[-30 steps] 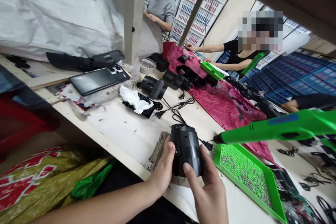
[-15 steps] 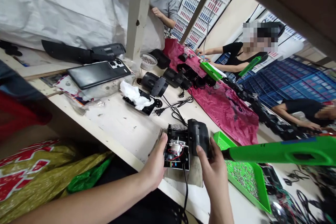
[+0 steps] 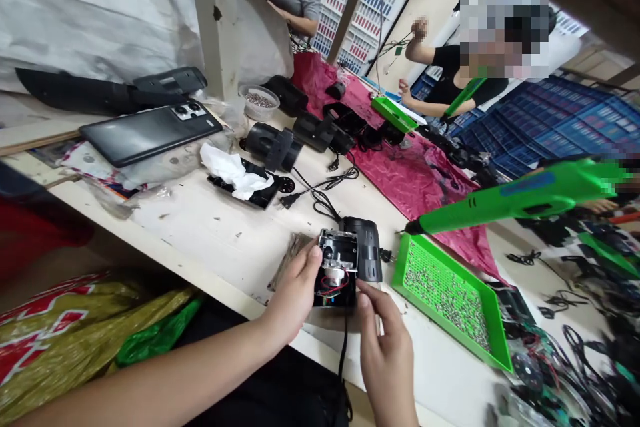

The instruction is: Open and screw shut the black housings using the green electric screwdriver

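Observation:
An opened black appliance housing (image 3: pixel 336 277), with a motor, red wires and a power cord showing, is over the near edge of the table. My left hand (image 3: pixel 297 287) is closed round its left side, thumb on the rim. At the lower right corner, my right hand (image 3: pixel 387 340) has thumb and index fingertips pinched at the housing's edge; its other fingers are partly hidden. Just behind and right of the housing is a black curved, slotted cover (image 3: pixel 369 250), apart from my right hand. The cord hangs down between my hands.
A green screwdriver (image 3: pixel 500 203) hangs over a green tray (image 3: pixel 503 353) of small screws at right. Further left are a phone (image 3: pixel 150 133), white tissue (image 3: pixel 237 173) and black housings (image 3: pixel 273 145). Two co-workers are across the table, and cables (image 3: pixel 575 347) lie at far right.
My right hand has left the curved cover and moved down to the housing's lower right corner. The cover now sits behind the housing. The screwdriver appears higher, and the view has shifted.

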The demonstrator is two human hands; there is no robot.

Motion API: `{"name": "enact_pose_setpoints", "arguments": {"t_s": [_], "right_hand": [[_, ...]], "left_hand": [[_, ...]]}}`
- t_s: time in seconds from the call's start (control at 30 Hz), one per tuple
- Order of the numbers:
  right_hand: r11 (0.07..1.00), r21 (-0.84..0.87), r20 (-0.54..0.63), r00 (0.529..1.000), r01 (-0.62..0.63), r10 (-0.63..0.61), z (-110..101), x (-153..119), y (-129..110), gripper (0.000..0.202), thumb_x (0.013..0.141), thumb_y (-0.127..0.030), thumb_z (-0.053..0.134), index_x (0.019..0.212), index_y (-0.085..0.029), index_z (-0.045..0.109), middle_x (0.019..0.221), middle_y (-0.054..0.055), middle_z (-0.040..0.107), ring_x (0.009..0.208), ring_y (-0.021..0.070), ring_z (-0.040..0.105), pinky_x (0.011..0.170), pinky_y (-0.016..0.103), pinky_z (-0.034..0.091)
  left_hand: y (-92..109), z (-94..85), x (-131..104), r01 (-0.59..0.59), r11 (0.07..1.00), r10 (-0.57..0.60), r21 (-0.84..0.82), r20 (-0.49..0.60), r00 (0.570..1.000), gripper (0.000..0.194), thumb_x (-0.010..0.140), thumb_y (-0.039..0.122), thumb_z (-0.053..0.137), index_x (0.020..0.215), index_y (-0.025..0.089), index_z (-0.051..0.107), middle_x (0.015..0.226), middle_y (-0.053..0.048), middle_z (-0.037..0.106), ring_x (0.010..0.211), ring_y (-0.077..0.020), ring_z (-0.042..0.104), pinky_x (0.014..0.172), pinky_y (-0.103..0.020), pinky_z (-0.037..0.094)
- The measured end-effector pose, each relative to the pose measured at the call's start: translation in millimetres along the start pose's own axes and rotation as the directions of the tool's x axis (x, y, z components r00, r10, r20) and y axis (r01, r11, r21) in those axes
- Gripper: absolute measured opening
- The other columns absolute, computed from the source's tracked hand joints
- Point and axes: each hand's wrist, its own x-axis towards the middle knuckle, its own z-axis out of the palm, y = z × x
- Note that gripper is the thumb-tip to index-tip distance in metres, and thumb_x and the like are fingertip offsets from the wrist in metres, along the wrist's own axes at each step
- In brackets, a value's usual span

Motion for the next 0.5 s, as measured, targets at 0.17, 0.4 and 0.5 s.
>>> {"name": "enact_pose_setpoints", "arguments": {"t_s": [0.17,0.4,0.5], "right_hand": [[0.997,0.060,0.028,0.999,-0.038,0.037,3.6,-7.5,6.0,0.033,0.092,-0.042,0.049,0.112,-0.022,0.065,0.112,0.009,0.070,0.106,0.0232,0.064,0.089,0.037,0.051],[0.995,0.002,-0.020,0.995,-0.100,0.100,0.1,-36.0,-8.9,0.031,0.090,-0.047,0.052,0.111,-0.026,0.059,0.086,0.001,0.067,0.078,0.0164,0.064,0.075,0.027,0.050],[0.993,-0.063,0.028,0.995,-0.099,0.101,1.6,-50.3,-10.3,0.037,0.088,-0.052,0.054,0.115,-0.026,0.055,0.073,-0.004,0.065,0.064,0.0144,0.062,0.064,0.024,0.048]], "left_hand": [[9.4,-9.8,10.4,-0.347,0.733,0.280,0.585,0.206,0.938,0.038,0.096,0.026,0.045,0.134,0.024,0.052,0.147,-0.005,0.046,0.137,-0.0215,0.039,0.117,-0.043,0.023],[27.7,-37.4,-16.8,-0.907,-0.096,0.403,0.409,0.850,0.341,0.026,0.090,0.012,0.056,0.112,0.024,0.063,0.101,-0.002,0.068,0.095,-0.0172,0.061,0.084,-0.034,0.049],[30.0,-40.7,-22.7,-0.920,-0.217,0.225,0.325,0.934,0.277,0.026,0.089,0.006,0.052,0.107,0.019,0.065,0.100,-0.005,0.069,0.083,-0.0175,0.060,0.071,-0.032,0.049]]}}
